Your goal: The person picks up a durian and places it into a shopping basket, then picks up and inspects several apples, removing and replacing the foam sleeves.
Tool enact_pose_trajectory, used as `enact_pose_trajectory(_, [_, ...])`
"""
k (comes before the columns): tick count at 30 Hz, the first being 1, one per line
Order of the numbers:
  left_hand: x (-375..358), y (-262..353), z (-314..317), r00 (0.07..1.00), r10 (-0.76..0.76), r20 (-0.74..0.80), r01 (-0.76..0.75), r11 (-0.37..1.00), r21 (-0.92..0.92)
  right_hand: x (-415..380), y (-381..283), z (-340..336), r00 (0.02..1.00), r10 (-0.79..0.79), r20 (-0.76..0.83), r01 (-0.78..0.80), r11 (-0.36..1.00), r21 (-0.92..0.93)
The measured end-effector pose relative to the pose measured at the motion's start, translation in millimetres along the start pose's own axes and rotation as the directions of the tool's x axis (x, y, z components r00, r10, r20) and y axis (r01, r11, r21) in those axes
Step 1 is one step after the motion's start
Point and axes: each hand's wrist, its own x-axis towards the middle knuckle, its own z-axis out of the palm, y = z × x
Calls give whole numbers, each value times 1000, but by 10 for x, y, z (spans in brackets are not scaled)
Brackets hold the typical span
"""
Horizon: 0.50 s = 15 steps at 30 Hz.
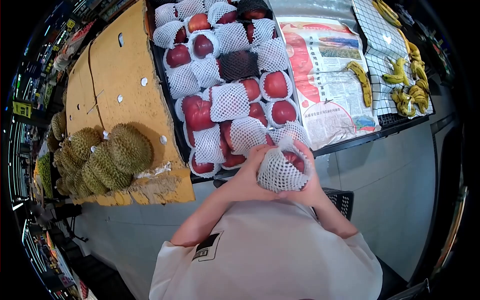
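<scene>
Between my two hands, close to my chest, is a red apple (295, 161) partly wrapped in a white foam net (281, 172). My left hand (250, 172) grips the net from the left side, its fingers curled round the back. My right hand (312, 180) wraps the right side, with the thumb low near the net's bottom edge. Red skin shows through an opening in the net on the right. Just beyond my hands, red apples (199, 116) in foam nets fill a dark tray (168, 95); most nets are white, a few black.
Several durians (131, 150) lie at the left against a yellow cardboard sheet (112, 65). Printed paper (320, 75) covers the stand right of the tray, with a spotted banana (361, 82) on it. More bananas (417, 97) lie on checked cloth (380, 55). A black basket (342, 200) is below my right arm.
</scene>
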Motion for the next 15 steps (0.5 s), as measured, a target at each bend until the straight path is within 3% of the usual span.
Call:
enact_pose_trajectory(1, [19, -34, 26, 1000, 0, -3, 0, 1000, -2, -23, 20, -30, 1000, 2, 3, -2, 1000, -1])
enact_pose_trajectory(3, [63, -132, 76, 1000, 17, 12, -16, 999, -28, -74, 79, -97, 986, 158, -55, -145, 971, 188])
enact_pose_trajectory(5, [111, -125, 126, 1000, -4, 2, 5, 1000, -26, -86, 78, -27, 985, 149, -82, -122, 955, 271])
enact_pose_trajectory(7, [163, -180, 174, 1000, 4, -20, -7, 994, -113, -81, 45, 37, 960, 160, -231, -67, 929, 365])
enact_pose_trajectory(11, [233, -225, 240, 999, 42, -15, -43, 995, -95, -162, 196, -62, 942, 238, -235, -105, 877, 468])
enact_pose_trajectory(13, [235, -193, 273, 998, -61, -12, 55, 954, -295, -123, 161, -96, 918, 329, -222, -141, 794, 592])
enact_pose_trajectory(15, [153, -104, 262, 997, -72, -34, 59, 959, -277, -65, 152, -204, 908, 336, -251, -120, 782, 612])
